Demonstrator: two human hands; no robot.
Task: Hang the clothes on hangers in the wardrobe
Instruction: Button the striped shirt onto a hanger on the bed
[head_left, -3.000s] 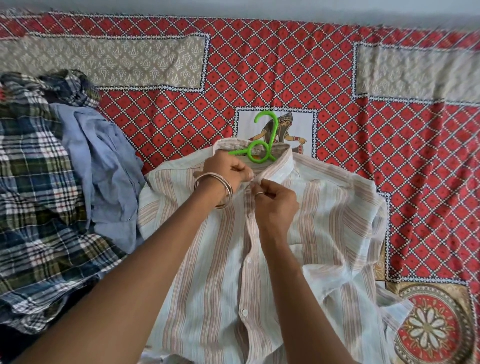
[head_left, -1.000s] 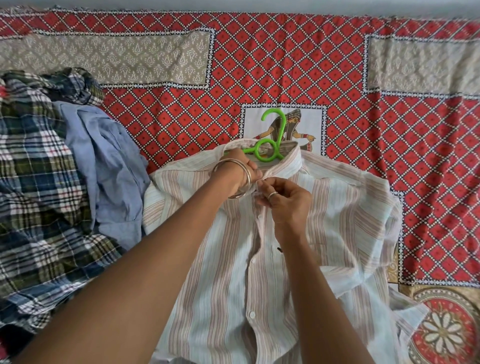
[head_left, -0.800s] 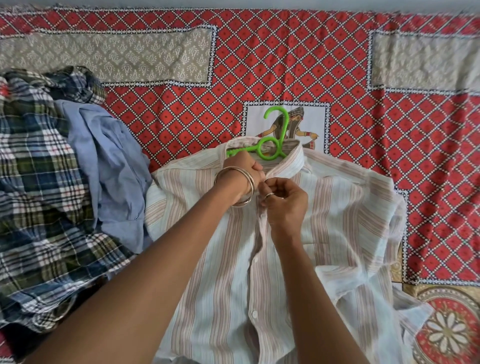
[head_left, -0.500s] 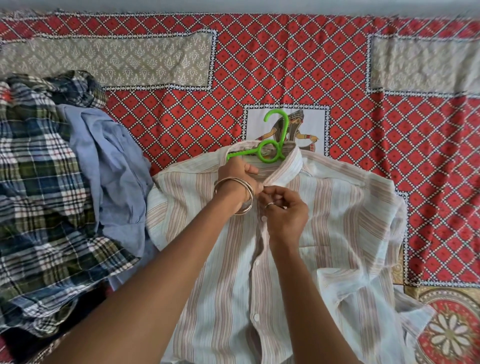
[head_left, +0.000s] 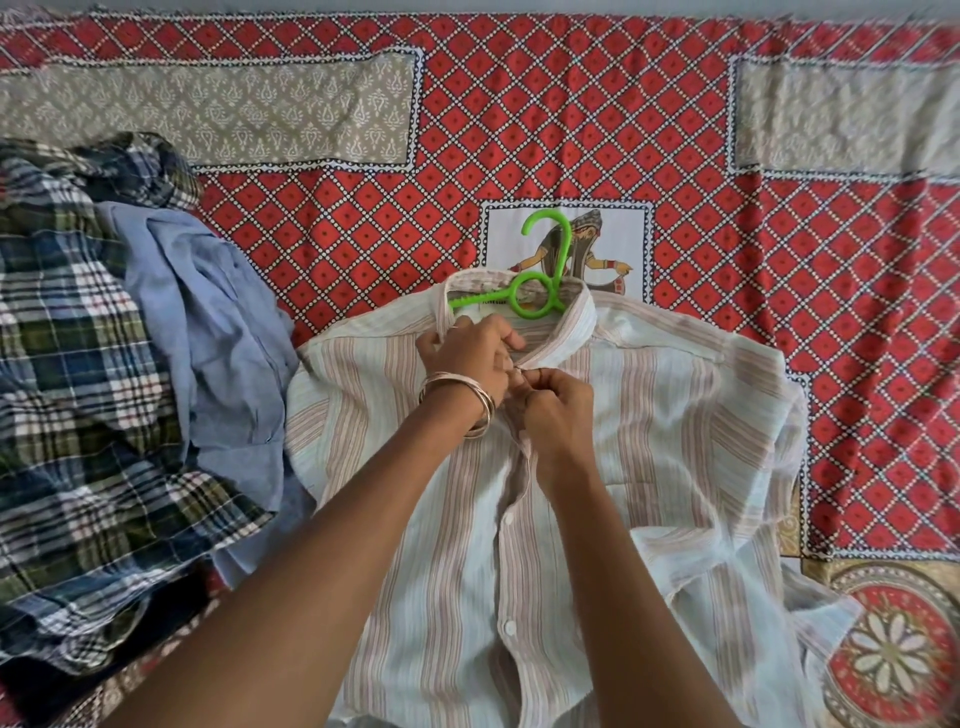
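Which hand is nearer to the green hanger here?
The left hand. It pinches the striped shirt at the collar, just below the green hanger. The right hand pinches the shirt's front further down, farther from the hanger.

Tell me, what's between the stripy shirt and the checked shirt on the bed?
In the head view, a crumpled plain blue shirt lies between the striped shirt and the plaid shirt, overlapping both.

we see a pale striped shirt (head_left: 649, 441) lying flat on the red bedspread (head_left: 519, 130). its green hanger (head_left: 537, 291) pokes from the collar.
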